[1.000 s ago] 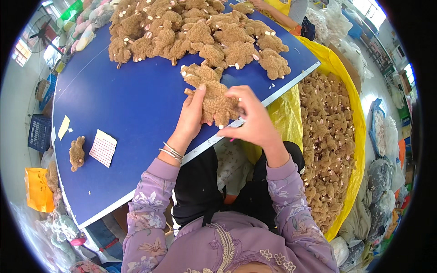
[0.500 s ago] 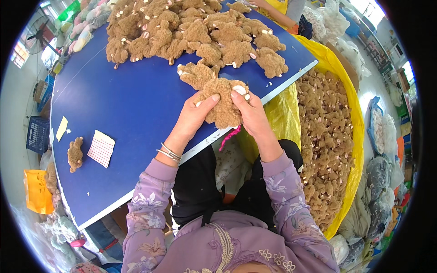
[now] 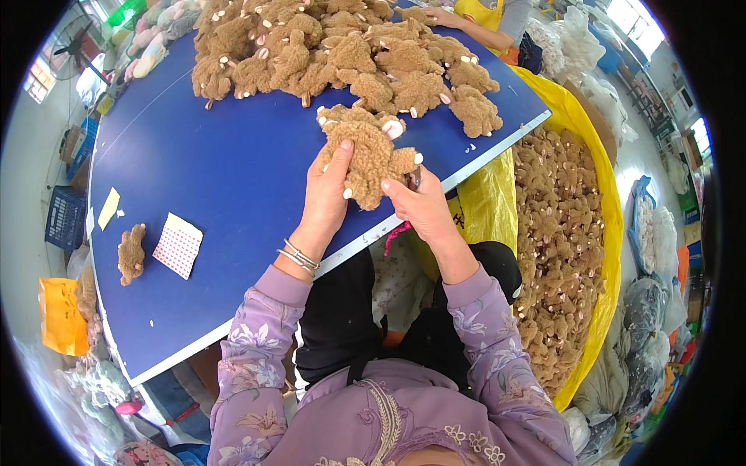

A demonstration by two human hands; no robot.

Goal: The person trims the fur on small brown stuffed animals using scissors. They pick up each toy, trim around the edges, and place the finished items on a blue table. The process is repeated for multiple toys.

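I hold a brown fuzzy plush toy [image 3: 371, 152] with pale paw pads over the near edge of a blue table [image 3: 225, 171]. My left hand [image 3: 327, 196] grips its left side, thumb pressed into the fur. My right hand [image 3: 420, 206] pinches its lower right edge and also holds a small dark tool, mostly hidden. A pink cord [image 3: 395, 233] dangles below my right hand. Metal bangles sit on my left wrist.
A heap of the same brown plush toys [image 3: 334, 46] covers the far table. A big yellow sack [image 3: 575, 225] full of them stands to my right. A single plush [image 3: 130, 253] and a dotted paper card [image 3: 178, 245] lie at the left. Another person [image 3: 482, 15] works across the table.
Both hands have lifted and turned the plush toy toward me. My right hand has slid from on top of it down to its lower right edge.
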